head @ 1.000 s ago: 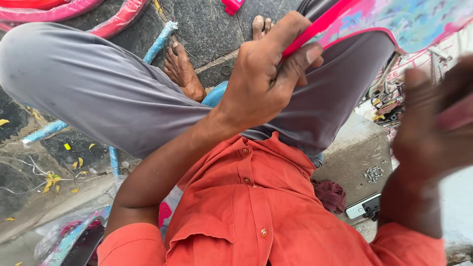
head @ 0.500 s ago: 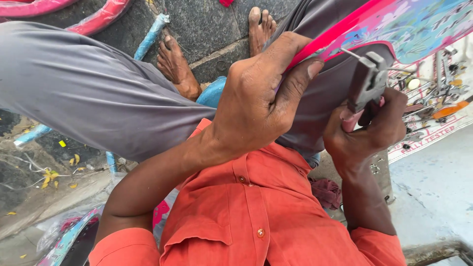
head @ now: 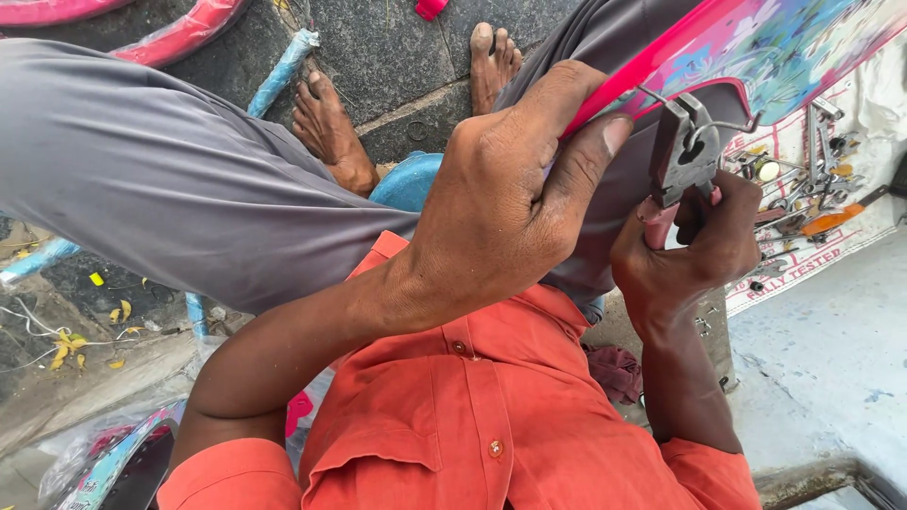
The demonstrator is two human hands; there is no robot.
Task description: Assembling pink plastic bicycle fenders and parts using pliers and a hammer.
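So the pink panel edge (head: 624,90) is gripped tight in the left hand (head: 510,208), running up to the right across the lap, while pliers (head: 685,151) clenched in the right hand (head: 694,250) are held just beside it.

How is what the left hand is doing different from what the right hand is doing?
The left hand grips the red edge of the colourful panel, thumb pressed on it; the right hand holds grey pliers by their pink handles. The left hand sits higher and nearer the middle; the right hand is lower, beside the scattered tools. Both are bare and closed around something.
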